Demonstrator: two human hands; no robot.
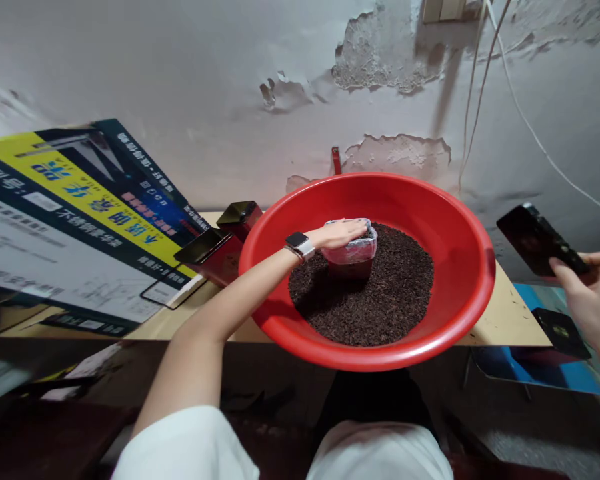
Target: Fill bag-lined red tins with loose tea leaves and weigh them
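A big red basin (pixel 460 227) sits on a wooden table and holds a heap of dark loose tea leaves (pixel 390 293). A small clear-lined red box (pixel 353 257) stands in the leaves. My left hand (pixel 337 233), with a white watch on the wrist, lies flat on top of that box, fingers stretched out over it. Far to the right, my right hand (pixel 593 293) is closed on a black phone (pixel 537 240) held up beside the basin.
A large printed cardboard box (pixel 75 220) lies at the left of the table. Dark tins (pixel 240 217) and a black lid (pixel 203 245) sit beside the basin. Another black item (pixel 563 330) rests at the table's right end. Peeling wall and white cables (pixel 480 80) stand behind.
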